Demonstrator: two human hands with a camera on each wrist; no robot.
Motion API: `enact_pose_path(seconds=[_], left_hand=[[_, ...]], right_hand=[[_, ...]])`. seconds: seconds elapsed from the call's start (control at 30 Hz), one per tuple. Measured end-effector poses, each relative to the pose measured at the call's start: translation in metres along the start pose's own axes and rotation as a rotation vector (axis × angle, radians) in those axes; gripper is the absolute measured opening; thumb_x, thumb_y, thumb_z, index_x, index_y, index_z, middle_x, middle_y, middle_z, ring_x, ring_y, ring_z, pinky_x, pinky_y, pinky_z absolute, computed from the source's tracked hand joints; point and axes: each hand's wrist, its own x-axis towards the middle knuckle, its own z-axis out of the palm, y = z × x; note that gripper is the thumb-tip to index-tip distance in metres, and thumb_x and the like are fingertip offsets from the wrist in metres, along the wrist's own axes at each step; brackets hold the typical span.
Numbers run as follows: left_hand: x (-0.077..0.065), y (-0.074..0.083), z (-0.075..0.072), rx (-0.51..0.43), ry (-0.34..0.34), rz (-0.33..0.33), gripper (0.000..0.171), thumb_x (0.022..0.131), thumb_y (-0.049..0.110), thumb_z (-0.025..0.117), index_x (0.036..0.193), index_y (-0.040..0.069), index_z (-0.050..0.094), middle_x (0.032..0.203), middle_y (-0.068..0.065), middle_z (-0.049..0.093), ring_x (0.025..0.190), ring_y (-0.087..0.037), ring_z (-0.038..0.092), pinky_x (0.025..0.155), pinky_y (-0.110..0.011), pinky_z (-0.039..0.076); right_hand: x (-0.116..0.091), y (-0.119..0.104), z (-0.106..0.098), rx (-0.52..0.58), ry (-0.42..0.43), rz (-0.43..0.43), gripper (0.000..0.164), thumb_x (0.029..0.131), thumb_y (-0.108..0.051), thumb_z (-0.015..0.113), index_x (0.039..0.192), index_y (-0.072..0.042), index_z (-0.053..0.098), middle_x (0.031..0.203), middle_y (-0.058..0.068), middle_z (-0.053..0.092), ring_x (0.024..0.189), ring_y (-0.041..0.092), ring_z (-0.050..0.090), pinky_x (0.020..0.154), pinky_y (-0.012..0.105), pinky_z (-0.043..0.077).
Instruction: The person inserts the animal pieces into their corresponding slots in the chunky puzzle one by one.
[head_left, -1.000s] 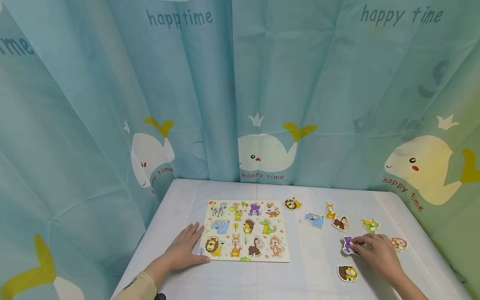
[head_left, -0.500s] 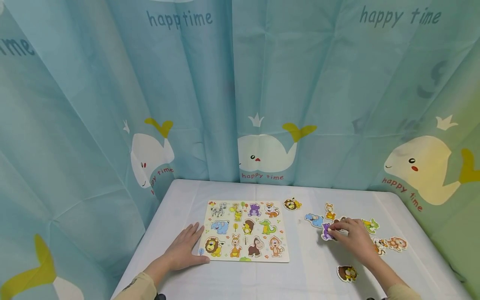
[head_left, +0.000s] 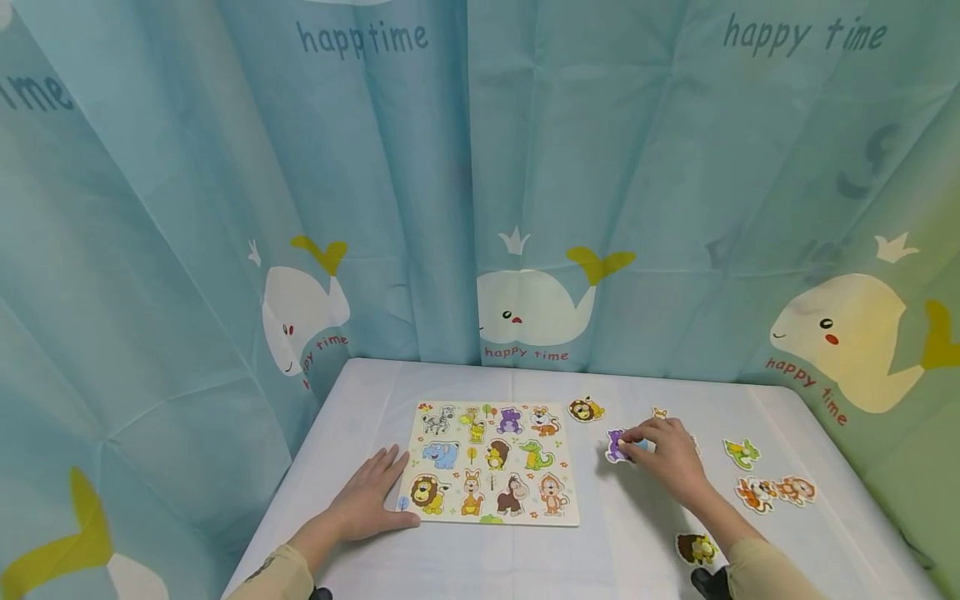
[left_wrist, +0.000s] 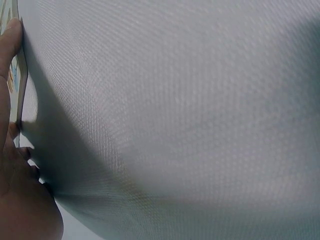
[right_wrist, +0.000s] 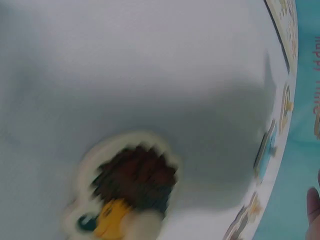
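Note:
A wooden animal puzzle board point(head_left: 442, 518) lies left of centre on the table. Spread along its left edge, my left hand point(head_left: 367, 500) has straight fingers and its thumb at the near corner; the left wrist view shows the thumb point(left_wrist: 11, 42) on the board's rim. With thumb and fingertips my right hand point(head_left: 667, 457) pinches a purple hippo puzzle piece point(head_left: 615, 447) to the right of the board. In the head view the hippo overlaps the blue elephant piece point(head_left: 641, 445), mostly hidden behind the hand. The right wrist view catches only fingers point(right_wrist: 314, 210) at its edge.
Loose pieces lie at the right: a lion point(head_left: 585, 409), a kangaroo point(head_left: 659, 412), a crocodile point(head_left: 741, 453), a tiger point(head_left: 753, 495), a monkey point(head_left: 795, 490). Below my right forearm sits a hedgehog piece point(right_wrist: 137, 175) with a knob. A whale-print curtain point(head_left: 420, 208) hangs behind the table.
My right hand has carried the purple hippo piece leftward across the table, from beside the tiger and monkey to near the elephant. The left hand stays at the board.

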Motion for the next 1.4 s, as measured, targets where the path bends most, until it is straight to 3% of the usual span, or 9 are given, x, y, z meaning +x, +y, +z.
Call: enact_pose_path(seconds=[0.2,0.53,1.0,1.4], left_hand=[[0.000,0.000,0.000,0.001,-0.001,0.000,0.112,0.077,0.069,0.077,0.161,0.008,0.033,0.168,-0.015,0.022,0.155,-0.038,0.015,0.124,-0.059,0.017],[0.001,-0.002,0.001,0.003,-0.001,0.003,0.113,0.077,0.070,0.076,0.161,0.009,0.033,0.168,-0.014,0.022,0.155,-0.038,0.015,0.124,-0.058,0.018],[0.000,-0.001,0.001,-0.001,-0.002,0.001,0.112,0.077,0.069,0.077,0.161,0.009,0.033,0.168,-0.014,0.022,0.155,-0.038,0.015,0.124,-0.059,0.018],[0.001,-0.002,0.001,0.000,-0.003,0.001,0.112,0.076,0.070,0.077,0.161,0.010,0.033,0.168,-0.014,0.022,0.155,-0.038,0.015,0.124,-0.059,0.018]], right_hand=[[0.011,-0.009,0.012,0.004,-0.003,-0.021,0.006,0.085,-0.018,0.084,0.086,-0.016,0.079,0.093,0.000,0.069,0.099,0.030,0.056,0.090,0.053,0.043],[0.025,-0.025,0.029,-0.007,-0.015,-0.024,0.006,0.084,-0.021,0.086,0.087,-0.019,0.080,0.093,-0.003,0.069,0.099,0.028,0.056,0.082,0.046,0.044],[0.044,-0.051,0.055,0.025,-0.094,-0.005,0.008,0.087,-0.024,0.083,0.090,-0.018,0.080,0.093,-0.006,0.068,0.103,0.026,0.054,0.089,0.049,0.044],[0.058,-0.068,0.075,0.010,-0.113,0.003,0.007,0.087,-0.027,0.084,0.088,-0.021,0.080,0.091,-0.008,0.066,0.102,0.024,0.054,0.092,0.051,0.045]])
